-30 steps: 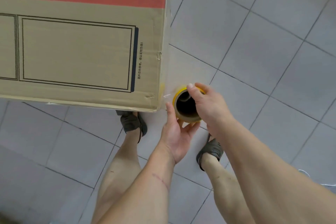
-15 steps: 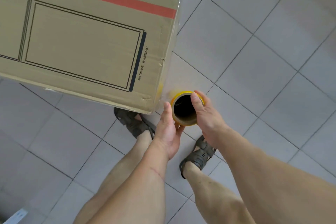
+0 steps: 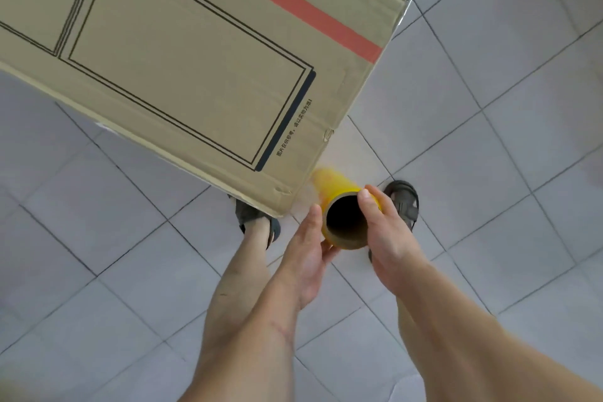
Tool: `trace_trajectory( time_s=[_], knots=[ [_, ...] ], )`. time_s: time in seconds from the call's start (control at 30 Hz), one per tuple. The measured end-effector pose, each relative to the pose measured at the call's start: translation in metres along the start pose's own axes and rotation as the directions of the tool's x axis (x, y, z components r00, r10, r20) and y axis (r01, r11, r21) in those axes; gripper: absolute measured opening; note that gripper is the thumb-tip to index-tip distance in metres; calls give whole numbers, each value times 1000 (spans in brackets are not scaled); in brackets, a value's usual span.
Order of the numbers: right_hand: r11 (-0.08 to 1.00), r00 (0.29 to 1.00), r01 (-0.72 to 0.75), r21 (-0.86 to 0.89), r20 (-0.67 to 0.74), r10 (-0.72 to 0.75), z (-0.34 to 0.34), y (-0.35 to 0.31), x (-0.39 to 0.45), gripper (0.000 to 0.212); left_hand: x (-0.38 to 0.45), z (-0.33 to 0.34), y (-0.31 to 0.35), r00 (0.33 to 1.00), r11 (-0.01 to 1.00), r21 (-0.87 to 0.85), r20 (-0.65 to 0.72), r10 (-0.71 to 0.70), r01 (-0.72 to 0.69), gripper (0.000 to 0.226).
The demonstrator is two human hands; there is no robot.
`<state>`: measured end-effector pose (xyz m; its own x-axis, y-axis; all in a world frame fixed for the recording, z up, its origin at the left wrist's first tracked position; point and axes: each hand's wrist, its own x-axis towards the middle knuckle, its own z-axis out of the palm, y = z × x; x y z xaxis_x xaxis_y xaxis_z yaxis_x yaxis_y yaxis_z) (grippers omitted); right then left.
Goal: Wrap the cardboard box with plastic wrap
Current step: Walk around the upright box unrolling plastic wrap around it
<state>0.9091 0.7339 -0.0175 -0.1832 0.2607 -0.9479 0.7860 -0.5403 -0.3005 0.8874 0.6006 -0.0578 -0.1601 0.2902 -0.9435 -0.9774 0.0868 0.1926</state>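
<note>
A large cardboard box [image 3: 182, 52] with a red stripe and black line print fills the upper left. Clear film glints along its right edge. Just off its near right corner is a yellow plastic wrap roll [image 3: 339, 196] on a cardboard tube, its open end facing me. My left hand [image 3: 306, 254] cups the roll from the left and below. My right hand [image 3: 388, 235] grips its right side, thumb over the tube's rim. The roll's far end is blurred near the box.
The floor is pale grey square tiles [image 3: 489, 108]. My two legs and dark sandals [image 3: 404, 199] stand right below the box's near corner. One foot [image 3: 257, 219] is partly under the box edge.
The view has swung, so the box looks more rotated and its corner nearer. The roll has tilted to show more of its yellow length. Both hands keep hold of it.
</note>
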Motion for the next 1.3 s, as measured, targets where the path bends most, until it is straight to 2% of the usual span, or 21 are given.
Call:
trace_trajectory(
  time_s=[0.1,0.17,0.27,0.43,0.67,0.73,0.8,0.87,1.03,1.13,1.23,1.3],
  knots=[
    [985,998,61,-164,-22,-65,-7,-17,5,46,-1,18,-11,999,992,-124,-35,9,-13,70],
    [973,997,79,-218,5,-79,-13,-21,9,47,1,31,-20,996,968,-247,-87,10,-31,65],
    [942,994,98,-321,69,-80,-22,-29,12,47,2,49,-26,988,936,-342,-156,24,-77,60],
    [920,990,106,-377,128,-62,-28,-40,17,46,5,63,-29,982,871,-474,-183,49,-131,80],
    [952,991,16,-306,131,25,-26,-45,23,37,6,61,-22,963,892,-392,-224,147,-227,71],
    [959,992,4,-283,120,31,-21,-46,23,47,7,57,-18,964,900,-366,-204,170,-237,60],
    [962,993,-3,-272,112,35,-16,-49,20,66,6,54,-14,972,903,-374,-172,159,-214,49],
    [960,996,7,-278,92,19,-12,-52,17,73,4,51,-9,981,904,-384,-133,145,-185,46],
    [879,987,138,-456,132,-86,-12,-63,11,44,-2,54,-2,994,830,-547,-38,101,-106,63],
    [824,973,214,-524,189,-132,-17,-72,16,37,5,68,-5,993,783,-613,-37,108,-108,49],
    [818,967,242,-522,196,-161,-24,-79,23,36,16,80,2,978,832,-515,-138,154,-204,50],
    [822,962,263,-505,204,-182,-25,-83,28,40,21,86,7,962,867,-426,-196,190,-258,67]
  ],
)
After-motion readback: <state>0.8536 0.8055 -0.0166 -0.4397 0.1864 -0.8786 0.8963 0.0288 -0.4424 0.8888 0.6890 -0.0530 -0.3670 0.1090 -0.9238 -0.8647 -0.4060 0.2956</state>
